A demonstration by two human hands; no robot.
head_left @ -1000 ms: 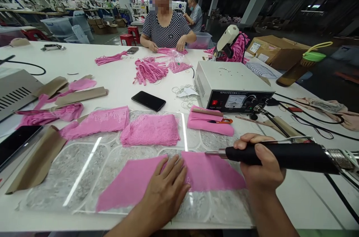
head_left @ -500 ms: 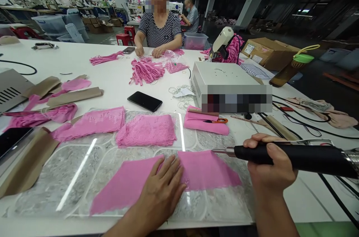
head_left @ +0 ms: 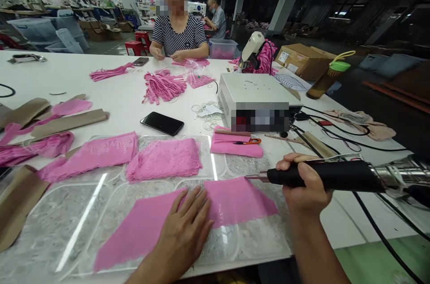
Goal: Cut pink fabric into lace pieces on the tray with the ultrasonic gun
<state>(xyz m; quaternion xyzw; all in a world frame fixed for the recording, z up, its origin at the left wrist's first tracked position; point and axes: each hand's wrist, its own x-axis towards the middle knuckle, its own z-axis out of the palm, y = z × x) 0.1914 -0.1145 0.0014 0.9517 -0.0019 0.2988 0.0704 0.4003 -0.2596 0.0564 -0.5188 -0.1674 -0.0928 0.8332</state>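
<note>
My left hand (head_left: 188, 225) lies flat, fingers spread, on the middle of a pink fabric piece (head_left: 231, 201) laid over a clear patterned mat (head_left: 74, 221). At the right, my right hand (head_left: 307, 183) is wrapped round a black-handled tool (head_left: 346, 176) with a thin metal tip. That tip points left and meets the upper edge of the fabric near its right part; whether it presses on the cloth cannot be told. Behind the piece lie a folded pink lace stack (head_left: 164, 158) and a second pink lace piece (head_left: 101, 152).
A black phone (head_left: 162, 123), a grey-white box device (head_left: 255, 89) and orange-handled scissors (head_left: 251, 141) on pink cloth lie beyond. Cables (head_left: 372, 225) run at the right. Across the table a person in a striped top (head_left: 179, 35) handles pink strips (head_left: 164, 87).
The whole view has shifted, so things appear further left. My left hand stays flat on the fabric, and my right hand still grips the tool at the fabric's upper edge.
</note>
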